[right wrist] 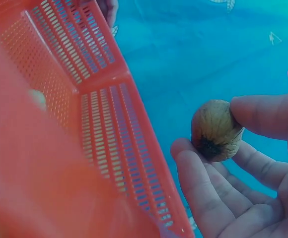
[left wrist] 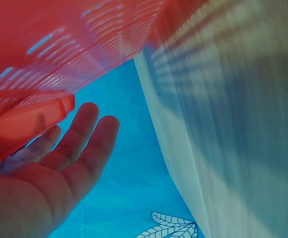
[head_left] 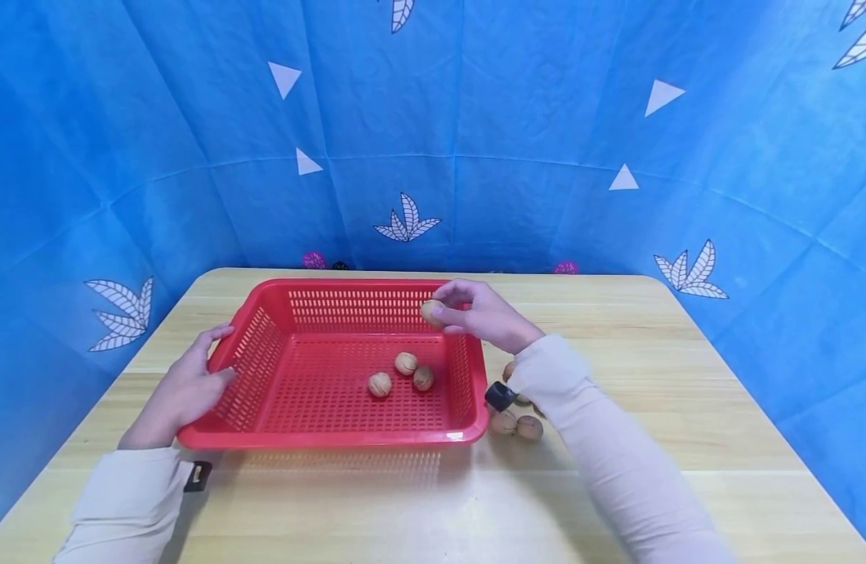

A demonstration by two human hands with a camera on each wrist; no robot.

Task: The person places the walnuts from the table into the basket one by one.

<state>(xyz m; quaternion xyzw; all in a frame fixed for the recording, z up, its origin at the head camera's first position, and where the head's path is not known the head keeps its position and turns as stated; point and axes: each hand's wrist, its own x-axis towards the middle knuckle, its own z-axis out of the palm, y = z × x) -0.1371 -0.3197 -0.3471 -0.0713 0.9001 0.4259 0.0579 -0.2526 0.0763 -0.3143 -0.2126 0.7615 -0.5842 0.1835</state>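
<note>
The right hand (head_left: 485, 316) pinches a walnut (head_left: 432, 312) between thumb and fingertips above the red basket (head_left: 334, 435). The left hand (head_left: 182, 392), fingers straight, rests against the basket's left wall.

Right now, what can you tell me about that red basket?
The basket is red plastic, rectangular and shallow, with slotted walls, a perforated floor and a rolled rim. It sits flat on the table. Three nuts lie inside. The left hand rests against its left end.
</note>
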